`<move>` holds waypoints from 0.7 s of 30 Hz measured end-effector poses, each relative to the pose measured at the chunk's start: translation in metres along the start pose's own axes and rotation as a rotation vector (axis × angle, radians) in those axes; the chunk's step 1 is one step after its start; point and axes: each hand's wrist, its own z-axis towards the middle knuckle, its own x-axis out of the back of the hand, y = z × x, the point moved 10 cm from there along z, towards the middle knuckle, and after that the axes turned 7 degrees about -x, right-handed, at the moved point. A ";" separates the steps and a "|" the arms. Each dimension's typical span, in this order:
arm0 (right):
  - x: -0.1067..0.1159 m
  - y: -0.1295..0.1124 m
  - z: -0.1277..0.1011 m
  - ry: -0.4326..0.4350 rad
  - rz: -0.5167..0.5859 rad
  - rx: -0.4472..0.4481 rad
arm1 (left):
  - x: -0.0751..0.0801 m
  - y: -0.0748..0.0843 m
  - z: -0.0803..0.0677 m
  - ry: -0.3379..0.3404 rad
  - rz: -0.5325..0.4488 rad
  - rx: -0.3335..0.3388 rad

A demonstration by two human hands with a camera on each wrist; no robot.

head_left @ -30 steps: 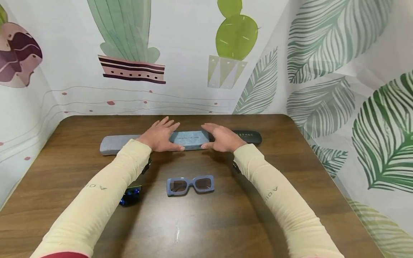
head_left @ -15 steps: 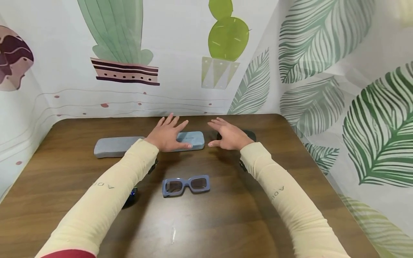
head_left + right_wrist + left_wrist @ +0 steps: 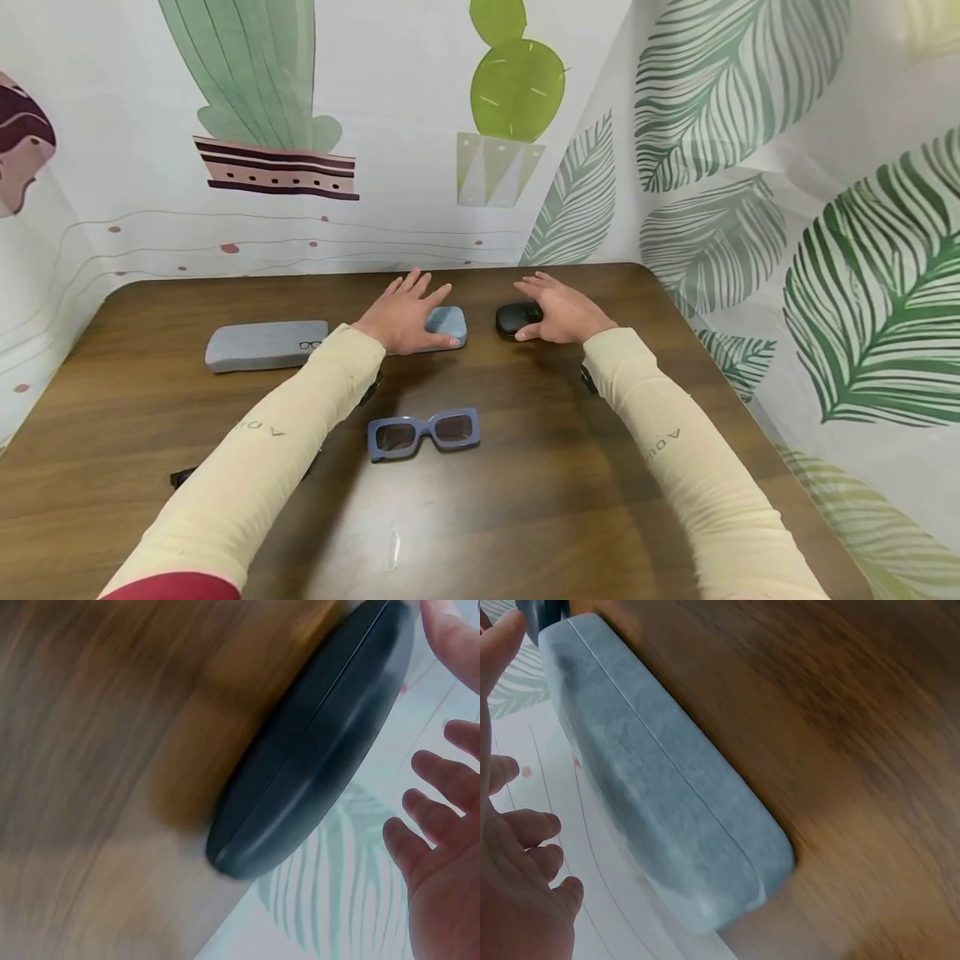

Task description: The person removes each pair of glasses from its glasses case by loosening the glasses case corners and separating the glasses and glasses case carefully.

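Observation:
My left hand [image 3: 407,315] hovers with spread fingers over a light blue glasses case [image 3: 447,323], hiding its left part. In the left wrist view, that blue case [image 3: 660,772] lies on the wood, apart from the fingers. Further right, my right hand [image 3: 566,311] is held with loose fingers over a black glasses case [image 3: 517,318], of which only the left end shows. The right wrist view has the black case [image 3: 315,750] along its length, a gap separating it from the fingers. A grey glasses case [image 3: 266,343] with a small spectacles drawing lies to the left.
Blue-purple framed sunglasses [image 3: 423,435] lie mid-table, between the forearms. A dark pair of glasses [image 3: 182,477] is mostly covered by my left sleeve. Behind the brown wooden table [image 3: 510,517] hangs a wall covering [image 3: 405,200] printed with cacti and leaves.
Both hands have shifted to the right over the table, spreading further apart. More of the grey case and the black case's left end now show. The head view has turned slightly right.

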 end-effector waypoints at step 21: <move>-0.015 0.068 -0.007 -0.014 -0.028 -0.086 | -0.021 0.052 0.042 -0.121 0.006 -0.095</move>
